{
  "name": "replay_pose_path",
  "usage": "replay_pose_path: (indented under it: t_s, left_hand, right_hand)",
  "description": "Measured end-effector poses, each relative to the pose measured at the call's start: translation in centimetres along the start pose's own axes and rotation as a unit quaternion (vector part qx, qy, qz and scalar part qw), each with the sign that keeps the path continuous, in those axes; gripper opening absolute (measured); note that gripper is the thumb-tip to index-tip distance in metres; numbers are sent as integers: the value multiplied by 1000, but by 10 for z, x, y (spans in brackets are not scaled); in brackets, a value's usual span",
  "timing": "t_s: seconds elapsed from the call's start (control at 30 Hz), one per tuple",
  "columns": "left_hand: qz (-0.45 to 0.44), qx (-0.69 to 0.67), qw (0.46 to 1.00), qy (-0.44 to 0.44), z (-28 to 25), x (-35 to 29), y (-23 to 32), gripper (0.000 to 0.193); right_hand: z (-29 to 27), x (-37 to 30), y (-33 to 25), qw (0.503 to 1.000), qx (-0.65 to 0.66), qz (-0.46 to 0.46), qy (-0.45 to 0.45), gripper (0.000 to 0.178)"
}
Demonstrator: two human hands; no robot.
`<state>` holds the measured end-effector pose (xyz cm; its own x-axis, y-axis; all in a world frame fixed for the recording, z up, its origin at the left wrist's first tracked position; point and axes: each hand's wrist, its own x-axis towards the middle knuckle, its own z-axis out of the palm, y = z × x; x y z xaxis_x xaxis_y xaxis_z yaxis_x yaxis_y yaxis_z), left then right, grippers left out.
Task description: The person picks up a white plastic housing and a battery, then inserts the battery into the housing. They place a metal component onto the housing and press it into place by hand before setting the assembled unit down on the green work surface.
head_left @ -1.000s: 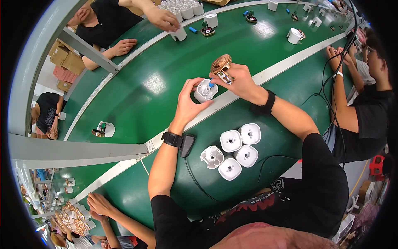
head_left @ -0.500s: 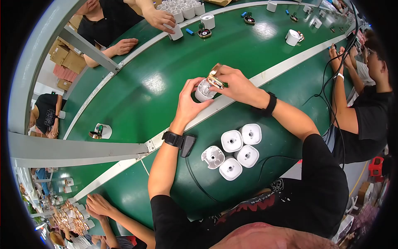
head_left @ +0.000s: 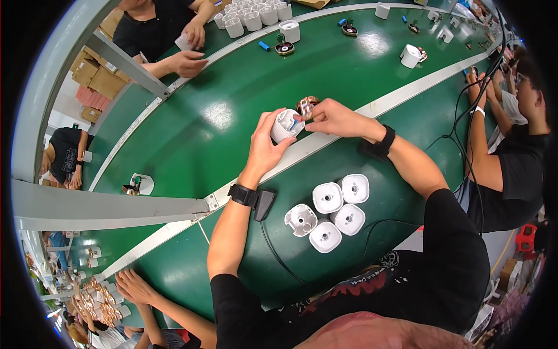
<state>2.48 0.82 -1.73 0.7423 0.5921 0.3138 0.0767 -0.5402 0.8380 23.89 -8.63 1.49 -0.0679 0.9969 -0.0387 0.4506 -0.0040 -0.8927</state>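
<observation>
My left hand [head_left: 264, 145] is wrapped round a white plastic housing [head_left: 282, 129], holding it tilted above the white rail with its opening toward my right hand. Just over that opening, my right hand [head_left: 338, 119] pinches a copper-coloured round part [head_left: 306, 107]. Something small and blue shows at the housing's mouth, close to the right fingertips; its kind is hard to make out. Below my hands, several white housings [head_left: 328, 198] stand grouped on the green table. One of them, an open housing [head_left: 301, 220], shows its inner ribs and a round post.
A white rail [head_left: 250, 181] runs diagonally between table and green belt [head_left: 192, 151]. On the belt lie a blue cylinder [head_left: 264, 45], a copper-and-black part [head_left: 285, 46] and a white housing [head_left: 410, 56]. Black cables [head_left: 459, 125] hang at right. Co-workers sit around.
My right hand has turned the copper-coloured part and shifted slightly right. A blue bit now shows at the housing's mouth. Across the belt, a co-worker has drawn a white housing back.
</observation>
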Motion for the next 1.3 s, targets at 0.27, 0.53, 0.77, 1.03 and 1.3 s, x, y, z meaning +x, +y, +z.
replay_pose_path:
  t_s: [0.27,0.53,0.77,1.03,1.3]
  left_hand:
    - [7,-37,998,46,-2,0,-14,60]
    - [-73,75,952,286,-24,8,-21,57]
    - [-88,65,895,433,-64,3,-59,64]
    - [-83,251,822,504,-53,6,-35,76]
    - [3,236,816,527,-54,2,-30,62]
  right_hand:
    - [-1,-6,-16,997,-48,-26,-62,33]
    - [-67,-29,4,997,-63,-46,-19,46]
    - [-201,-66,137,844,-206,90,488,40]
    - [-212,-77,183,822,-180,72,535,57]
    - [-201,-74,152,829,-260,99,484,24]
